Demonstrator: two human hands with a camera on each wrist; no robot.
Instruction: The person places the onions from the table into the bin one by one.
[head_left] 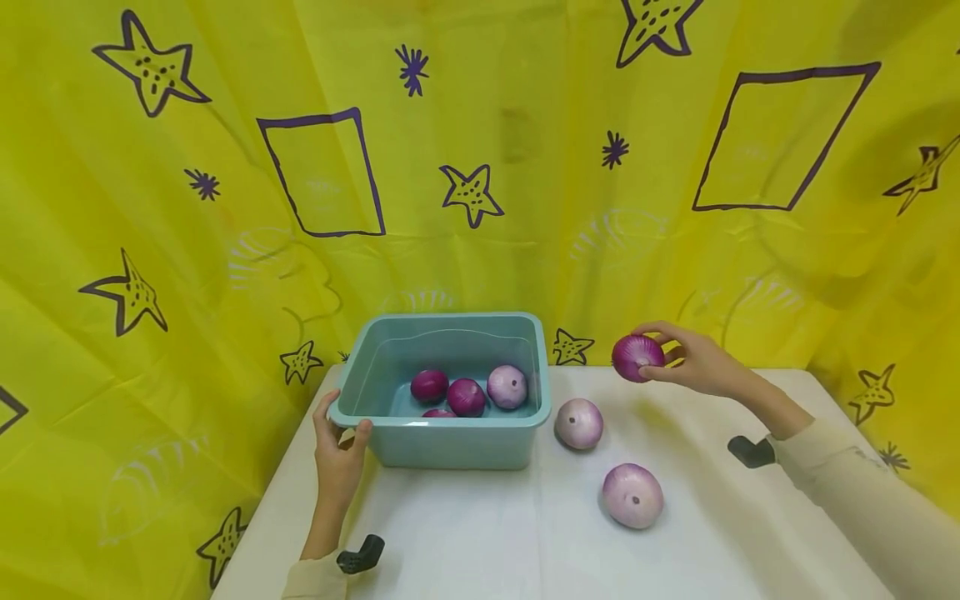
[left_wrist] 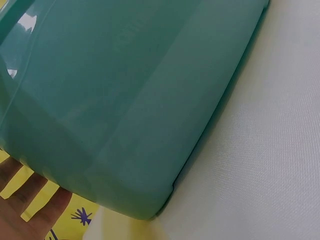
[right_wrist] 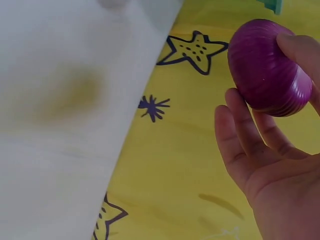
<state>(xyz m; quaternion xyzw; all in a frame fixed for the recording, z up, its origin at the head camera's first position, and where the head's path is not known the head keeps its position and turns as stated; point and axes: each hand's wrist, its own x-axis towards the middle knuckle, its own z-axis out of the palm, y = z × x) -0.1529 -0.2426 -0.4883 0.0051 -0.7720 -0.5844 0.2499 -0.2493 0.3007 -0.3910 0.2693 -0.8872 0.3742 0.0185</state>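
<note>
My right hand (head_left: 701, 362) holds a dark purple red onion (head_left: 637, 358) above the far right part of the table, pinched between thumb and fingertips. In the right wrist view the onion (right_wrist: 267, 70) is smooth and shiny, with the thumb across its side. My left hand (head_left: 339, 454) grips the front left corner of a teal plastic tub (head_left: 450, 446), thumb at the front and fingers along the left side. Inside the tub lie dark onions (head_left: 467, 397) and one pale onion (head_left: 507, 387); the front rim partly hides one.
Two pale purple onions lie on the white table (head_left: 465, 533) right of the tub: a farther onion (head_left: 580, 423) close beside it and a nearer onion (head_left: 633, 496). A yellow curtain (head_left: 525, 267) with star drawings hangs directly behind the table.
</note>
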